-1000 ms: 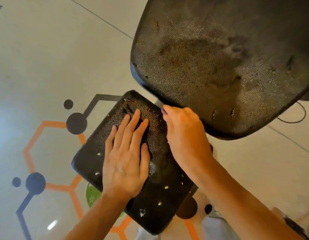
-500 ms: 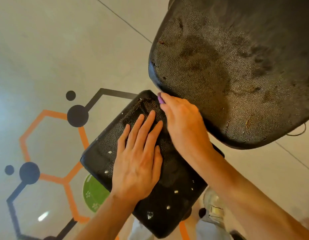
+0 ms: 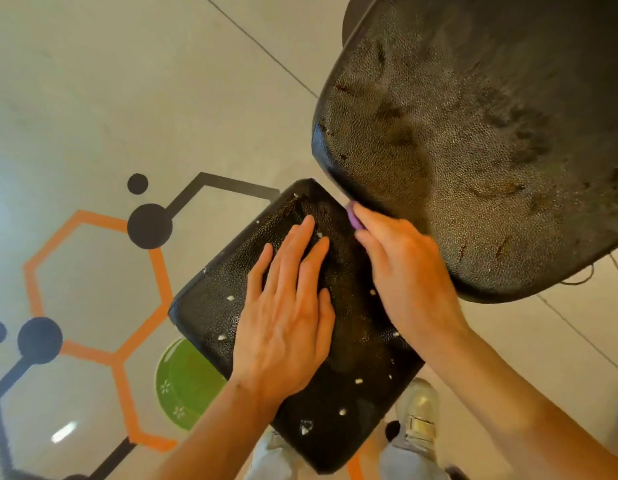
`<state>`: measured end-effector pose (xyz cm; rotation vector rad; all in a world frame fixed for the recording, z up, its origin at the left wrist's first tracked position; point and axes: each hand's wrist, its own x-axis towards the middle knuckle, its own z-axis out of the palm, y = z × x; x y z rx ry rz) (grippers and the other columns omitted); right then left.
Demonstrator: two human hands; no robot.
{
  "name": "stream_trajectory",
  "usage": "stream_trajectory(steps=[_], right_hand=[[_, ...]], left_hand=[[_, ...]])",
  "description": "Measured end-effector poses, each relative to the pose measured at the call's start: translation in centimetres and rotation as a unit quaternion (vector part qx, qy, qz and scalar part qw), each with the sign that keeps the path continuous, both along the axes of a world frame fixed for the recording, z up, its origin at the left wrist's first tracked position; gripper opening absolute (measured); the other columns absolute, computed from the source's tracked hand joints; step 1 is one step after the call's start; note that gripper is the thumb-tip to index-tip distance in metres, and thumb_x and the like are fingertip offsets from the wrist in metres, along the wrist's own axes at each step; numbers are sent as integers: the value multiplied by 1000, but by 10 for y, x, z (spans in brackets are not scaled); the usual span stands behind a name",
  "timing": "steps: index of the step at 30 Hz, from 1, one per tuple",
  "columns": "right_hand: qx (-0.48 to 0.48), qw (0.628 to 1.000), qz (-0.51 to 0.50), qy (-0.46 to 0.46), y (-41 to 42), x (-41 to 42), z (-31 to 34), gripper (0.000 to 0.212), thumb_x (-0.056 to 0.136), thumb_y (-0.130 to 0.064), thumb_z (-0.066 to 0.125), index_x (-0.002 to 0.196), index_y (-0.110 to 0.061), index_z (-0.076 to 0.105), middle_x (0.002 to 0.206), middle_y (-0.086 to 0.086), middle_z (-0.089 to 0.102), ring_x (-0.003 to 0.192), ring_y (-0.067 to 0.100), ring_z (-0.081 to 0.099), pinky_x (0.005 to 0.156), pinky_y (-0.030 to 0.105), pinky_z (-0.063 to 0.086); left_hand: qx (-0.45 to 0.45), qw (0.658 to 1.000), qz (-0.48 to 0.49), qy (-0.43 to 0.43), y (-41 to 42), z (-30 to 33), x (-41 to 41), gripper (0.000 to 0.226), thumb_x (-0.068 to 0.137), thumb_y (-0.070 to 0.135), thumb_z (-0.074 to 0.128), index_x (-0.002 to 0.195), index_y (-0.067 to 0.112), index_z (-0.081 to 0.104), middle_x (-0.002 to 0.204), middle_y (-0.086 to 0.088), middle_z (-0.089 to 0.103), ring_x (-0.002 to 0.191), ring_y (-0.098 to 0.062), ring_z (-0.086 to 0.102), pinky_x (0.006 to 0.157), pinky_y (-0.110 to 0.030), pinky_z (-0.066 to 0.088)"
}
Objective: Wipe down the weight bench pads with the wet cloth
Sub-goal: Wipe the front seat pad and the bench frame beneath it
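Observation:
A small black textured seat pad (image 3: 210, 306) with several white flecks lies below me. My left hand (image 3: 286, 317) rests flat on it, fingers together and spread forward, holding nothing. My right hand (image 3: 408, 275) is closed over a purple cloth (image 3: 353, 218), of which only a small tip shows past the fingertips. It presses at the pad's far right edge, just under the rim of the large worn black back pad (image 3: 473, 140), which fills the upper right.
The floor is pale tile with orange and black hexagon lines and dots (image 3: 149, 226). A green round plate (image 3: 186, 382) lies on the floor, partly under the seat pad. My shoe (image 3: 418, 417) and light trousers show at the bottom. A thin cable (image 3: 584, 277) trails at right.
My right hand with the cloth slid along the seat pad's right edge toward the far corner. My left hand stayed flat on the pad. The camera view shifted, moving the pads right.

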<state>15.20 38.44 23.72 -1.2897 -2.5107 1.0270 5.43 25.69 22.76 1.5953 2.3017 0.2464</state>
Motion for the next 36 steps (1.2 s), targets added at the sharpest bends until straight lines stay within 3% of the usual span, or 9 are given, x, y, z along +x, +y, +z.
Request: stream_trajectory(steps=[7,12,16,19,23,26,29,33,36], right_hand=[[4,999,10,38,17,-72,-18,25,99,-20,41,110,-16,63,104,-2,67,95,17,60,82,38,51],[2,1000,-21,-1,-9,24,1,34,97,-17,49,130,-18,55,119,-12,60,107,8,54,92,2,30],[5,997,-74,-13,-19,64,18,33,93,-13,56,124,-21,60,105,-21,54,96,-4,53,84,-5,30],[38,992,-118,-13,-29,62,27,33,94,-20,55,127,-21,58,99,-19,54,90,0,52,80,1,34],[81,982,-160,-57,-54,48,6,33,92,-28,56,123,-19,59,113,-11,59,103,12,45,94,24,40],[93,972,-210,-56,-60,37,-14,37,95,-26,49,131,-16,53,132,-1,53,126,21,41,108,30,30],[48,965,-256,-33,-87,29,-13,42,100,-27,39,141,-18,40,148,-2,38,142,12,23,118,27,16],[65,976,-203,-48,-183,16,5,47,99,-32,29,144,-20,31,152,-7,28,144,8,12,119,28,10],[80,984,-149,-63,-162,33,-3,44,99,-30,32,141,-20,39,150,-3,32,144,13,15,119,39,12]], left_hand=[[7,1000,4,-12,0,1,0,54,99,29,38,150,10,35,163,-9,24,152,-19,19,125,-40,9],[21,1000,3,-6,-1,2,0,51,99,28,41,146,10,40,161,-9,26,151,-21,23,125,-41,13],[30,1000,0,-7,0,1,0,47,100,27,40,144,12,42,159,-9,32,150,-23,25,122,-47,19],[31,999,-2,-5,-1,-1,0,46,100,28,38,144,14,41,159,-9,31,150,-24,23,123,-47,17],[28,1000,-8,4,0,-2,0,49,99,30,28,144,14,40,159,-9,30,150,-25,23,122,-45,15],[27,999,-35,3,-1,-1,-5,53,99,32,25,146,12,40,160,-12,28,151,-27,21,122,-45,11],[16,995,-96,3,-10,-3,-17,58,102,37,26,153,11,29,164,-13,18,152,-28,15,123,-43,7],[24,992,-124,18,-16,-5,-25,59,101,37,28,154,10,27,164,-12,18,153,-27,15,125,-43,11],[27,992,-125,7,-16,-5,-23,58,102,36,30,155,11,26,164,-11,17,153,-26,13,125,-42,9]])
